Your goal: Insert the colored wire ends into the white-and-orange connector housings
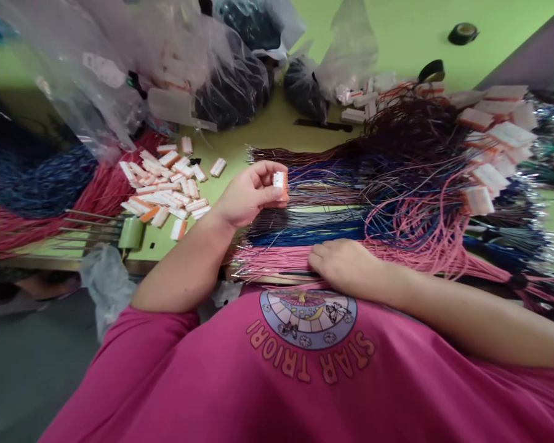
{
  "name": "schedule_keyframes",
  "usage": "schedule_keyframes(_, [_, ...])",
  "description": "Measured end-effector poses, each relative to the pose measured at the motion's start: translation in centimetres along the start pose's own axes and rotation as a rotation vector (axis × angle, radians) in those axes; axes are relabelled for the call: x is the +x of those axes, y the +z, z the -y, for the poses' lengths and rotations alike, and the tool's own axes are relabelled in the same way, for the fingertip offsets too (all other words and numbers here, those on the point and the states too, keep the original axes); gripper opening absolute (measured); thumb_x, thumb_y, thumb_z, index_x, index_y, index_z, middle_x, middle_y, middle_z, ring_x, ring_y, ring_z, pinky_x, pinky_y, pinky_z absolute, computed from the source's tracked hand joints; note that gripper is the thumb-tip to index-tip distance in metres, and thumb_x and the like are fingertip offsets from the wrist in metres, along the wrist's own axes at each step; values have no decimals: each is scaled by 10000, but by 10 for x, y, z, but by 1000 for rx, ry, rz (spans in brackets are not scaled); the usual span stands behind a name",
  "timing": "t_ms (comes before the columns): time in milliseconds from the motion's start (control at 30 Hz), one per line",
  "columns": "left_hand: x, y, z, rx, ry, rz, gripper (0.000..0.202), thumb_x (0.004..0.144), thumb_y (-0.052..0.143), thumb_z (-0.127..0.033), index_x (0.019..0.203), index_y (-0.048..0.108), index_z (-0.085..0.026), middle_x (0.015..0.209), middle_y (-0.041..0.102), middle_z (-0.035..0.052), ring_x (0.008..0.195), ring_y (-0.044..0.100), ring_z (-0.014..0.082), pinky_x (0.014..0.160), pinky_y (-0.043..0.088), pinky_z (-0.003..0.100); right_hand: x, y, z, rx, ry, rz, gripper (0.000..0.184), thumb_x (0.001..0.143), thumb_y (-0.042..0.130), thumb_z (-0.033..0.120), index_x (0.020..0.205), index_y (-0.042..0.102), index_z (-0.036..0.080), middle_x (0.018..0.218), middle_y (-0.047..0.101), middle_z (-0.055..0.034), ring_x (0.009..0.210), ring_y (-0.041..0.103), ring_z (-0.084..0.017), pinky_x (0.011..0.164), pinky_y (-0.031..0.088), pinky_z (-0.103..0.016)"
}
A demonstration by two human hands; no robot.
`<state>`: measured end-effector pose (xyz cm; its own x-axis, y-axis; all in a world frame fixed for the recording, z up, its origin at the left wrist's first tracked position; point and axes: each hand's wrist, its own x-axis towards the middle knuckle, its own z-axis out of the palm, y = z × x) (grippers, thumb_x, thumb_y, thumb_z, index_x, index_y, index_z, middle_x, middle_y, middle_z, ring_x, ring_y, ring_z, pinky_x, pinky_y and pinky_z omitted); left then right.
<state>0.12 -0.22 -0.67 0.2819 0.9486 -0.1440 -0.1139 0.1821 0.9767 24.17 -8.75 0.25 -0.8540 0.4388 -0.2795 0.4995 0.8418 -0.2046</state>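
Observation:
My left hand [252, 194] pinches a small white and orange connector [281, 184] between thumb and fingers. Thin wires run from its right side toward the heap of wired connectors. My right hand [344, 264] lies over a bundle of pink wires [277, 261] near my body, its fingers curled down onto them; how many wires they grip is hidden. Between the two hands, blue wires [305, 235] and grey wires [314, 217] lie in parallel rows, with brown wires [300, 154] farther back. The metal-tipped ends of the rows point left.
Loose white and orange connectors [166, 184] are piled at left, beside a green cylinder with metal rods [132, 232]. Wired connectors [492, 178] sit in a heap at right. Plastic bags [233, 80] stand behind, near a dark knife-like tool [323, 125] and a tape roll [463, 34].

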Motion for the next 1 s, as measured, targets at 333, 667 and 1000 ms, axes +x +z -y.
schedule_keyframes(333, [3, -1, 3, 4, -39, -10, 455, 701, 773, -122, 1121, 610, -190, 840, 639, -26, 701, 638, 86, 641, 590, 217, -7, -22, -17, 637, 138, -32, 127, 840, 562, 84, 827, 645, 180, 741, 644, 23, 649, 514, -111, 642, 347, -251])
schedule_keyframes(667, [2, -1, 6, 6, -11, 51, 520, 651, 857, -223, 1105, 604, -198, 791, 619, -35, 663, 614, 90, 603, 557, 214, 60, -56, 18, 824, -99, -267, 160, 958, 593, 131, 955, 750, 161, 868, 732, 0, 752, 563, -105, 743, 407, -246])
schedule_keyframes(1000, [4, 0, 8, -162, -85, 81, 625, 581, 952, -253, 1099, 607, -199, 841, 667, -29, 698, 668, 103, 610, 576, 213, 50, -29, -43, 368, 268, -628, 243, 1002, 522, 207, 947, 755, 164, 925, 752, -67, 860, 627, -177, 816, 416, -286])
